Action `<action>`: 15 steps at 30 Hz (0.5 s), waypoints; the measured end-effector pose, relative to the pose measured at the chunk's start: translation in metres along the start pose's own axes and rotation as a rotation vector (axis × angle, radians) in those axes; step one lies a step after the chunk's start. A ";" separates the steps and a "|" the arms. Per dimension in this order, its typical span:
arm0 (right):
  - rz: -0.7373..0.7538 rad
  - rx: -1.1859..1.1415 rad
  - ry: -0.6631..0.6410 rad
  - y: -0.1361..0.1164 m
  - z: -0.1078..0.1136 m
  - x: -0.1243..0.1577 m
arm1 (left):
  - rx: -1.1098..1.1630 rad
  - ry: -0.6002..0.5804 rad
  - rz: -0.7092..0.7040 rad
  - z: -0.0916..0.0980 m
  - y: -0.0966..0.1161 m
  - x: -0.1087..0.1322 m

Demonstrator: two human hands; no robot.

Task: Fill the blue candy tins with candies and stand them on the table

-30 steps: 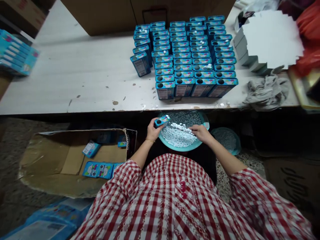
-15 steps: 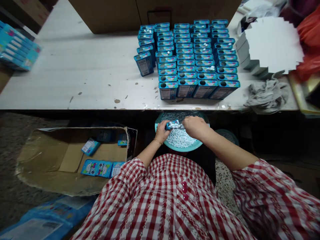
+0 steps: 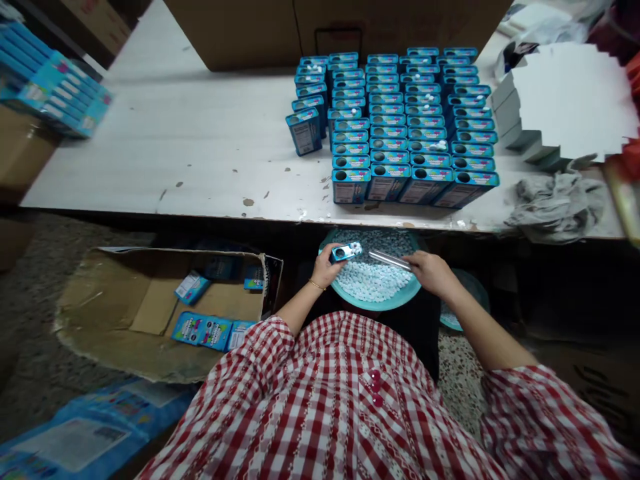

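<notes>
My left hand [image 3: 326, 267] grips a small blue box [image 3: 347, 251] over the left side of a teal bowl [image 3: 376, 303] full of small white pellets [image 3: 375, 280]. A few pellets lie on the box's top. My right hand [image 3: 431, 271] is closed on a thin grey strip [image 3: 390, 259] that reaches left toward the box, above the pellets. The bowl sits in my lap, just below the table's front edge.
Several rows of blue boxes [image 3: 400, 127] with round holes stand on the white table [image 3: 175, 147]. A grey rag [image 3: 555, 207] and white cardboard [image 3: 570, 100] lie at the right. An open carton [image 3: 150, 313] with flat blue packs sits on the floor at left.
My right hand has drawn back to the right from the box, now showing the grey strip. The left hand still holds the box over the bowl. The view has shifted slightly.
</notes>
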State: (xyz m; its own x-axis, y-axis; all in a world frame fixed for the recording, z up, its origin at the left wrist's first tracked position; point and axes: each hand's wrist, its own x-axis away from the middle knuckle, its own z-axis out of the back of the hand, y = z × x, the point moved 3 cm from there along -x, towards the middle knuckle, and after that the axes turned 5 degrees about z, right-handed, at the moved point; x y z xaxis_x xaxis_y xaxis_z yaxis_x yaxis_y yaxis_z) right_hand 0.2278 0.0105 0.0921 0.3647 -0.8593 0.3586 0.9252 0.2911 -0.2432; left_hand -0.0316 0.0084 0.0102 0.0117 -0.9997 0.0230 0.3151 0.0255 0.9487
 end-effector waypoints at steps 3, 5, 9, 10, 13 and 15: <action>-0.061 0.088 0.007 0.011 -0.047 -0.012 | 0.026 -0.009 0.047 0.003 0.003 0.004; -0.012 0.106 0.000 0.003 -0.080 -0.024 | 0.032 -0.016 0.069 0.003 0.005 0.006; 0.094 -0.110 0.070 -0.017 -0.131 -0.054 | 0.057 0.004 0.105 0.001 0.000 -0.001; 0.103 -0.188 0.092 -0.017 -0.138 -0.061 | 0.070 0.019 0.111 0.001 -0.002 -0.003; 0.114 -0.457 0.136 -0.011 -0.142 -0.071 | 0.103 0.057 0.125 0.006 -0.003 -0.009; 0.082 -0.592 0.138 -0.003 -0.132 -0.066 | 0.102 0.084 0.124 0.012 0.000 -0.008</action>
State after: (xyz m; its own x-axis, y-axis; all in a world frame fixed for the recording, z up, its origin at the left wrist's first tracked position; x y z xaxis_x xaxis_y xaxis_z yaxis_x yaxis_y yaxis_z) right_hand 0.1869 0.0105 -0.0494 0.3786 -0.9021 0.2071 0.6648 0.1094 -0.7389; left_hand -0.0430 0.0162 0.0137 0.1256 -0.9848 0.1198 0.2081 0.1442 0.9674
